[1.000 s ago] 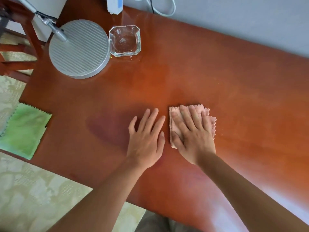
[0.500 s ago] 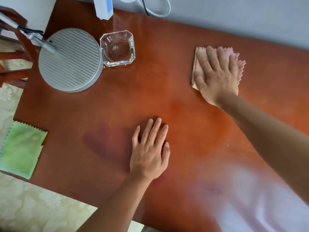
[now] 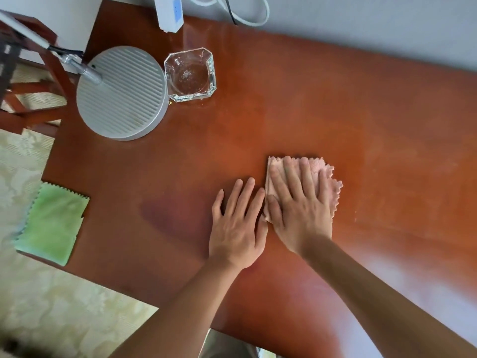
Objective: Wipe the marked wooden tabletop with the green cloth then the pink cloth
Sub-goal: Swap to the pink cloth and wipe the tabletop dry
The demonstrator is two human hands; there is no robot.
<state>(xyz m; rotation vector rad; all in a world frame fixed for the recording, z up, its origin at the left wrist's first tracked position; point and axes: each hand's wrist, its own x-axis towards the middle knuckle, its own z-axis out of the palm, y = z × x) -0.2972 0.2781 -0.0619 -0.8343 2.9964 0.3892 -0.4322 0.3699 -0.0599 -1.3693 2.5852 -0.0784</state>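
Note:
My right hand (image 3: 299, 208) lies flat with straight fingers on the folded pink cloth (image 3: 331, 182), pressing it onto the reddish wooden tabletop (image 3: 335, 104) near the middle. Just left of it, my left hand (image 3: 237, 226) rests palm down on the bare wood, fingers spread, its side touching the cloth's left edge. The green cloth (image 3: 51, 223) lies flat at the table's left edge, partly hanging over it, well away from both hands. A darker patch (image 3: 167, 213) shows on the wood left of my left hand.
A round ribbed grey lamp base (image 3: 124, 99) with a metal arm stands at the back left, a square glass ashtray (image 3: 191, 73) beside it. A white device (image 3: 169, 11) and cable sit at the back edge by the wall. A wooden chair (image 3: 23, 81) stands left of the table.
My right hand swept the pink cloth out to the far right of the table and has drawn it back beside my left hand. The left hand stayed flat in place.

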